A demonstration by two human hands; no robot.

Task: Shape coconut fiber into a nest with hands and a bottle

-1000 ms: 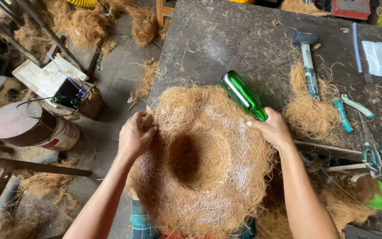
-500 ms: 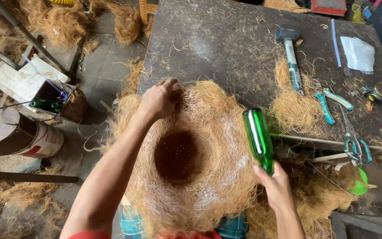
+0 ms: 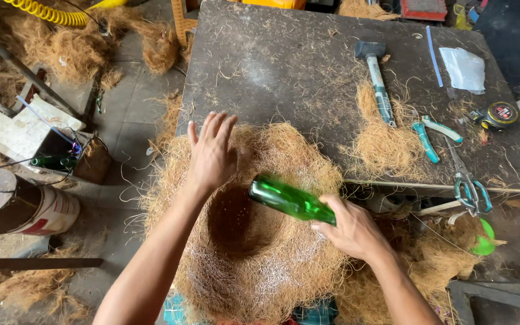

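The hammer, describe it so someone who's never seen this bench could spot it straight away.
Start at the dark workbench. On its far right part lies the hammer, block head away from the person, handle touching a fibre clump. It is the only tool there with a heavy block head.

bright even daylight | soft shadows | sharp | slight edge distortion

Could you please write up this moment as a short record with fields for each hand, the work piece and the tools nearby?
Left hand: open, flat on the fibre nest's far rim
Right hand: grips a green bottle over the hollow
Work piece: fibre nest with a deep hollow, at the table edge
Tools: hammer, pliers, scissors, tape measure
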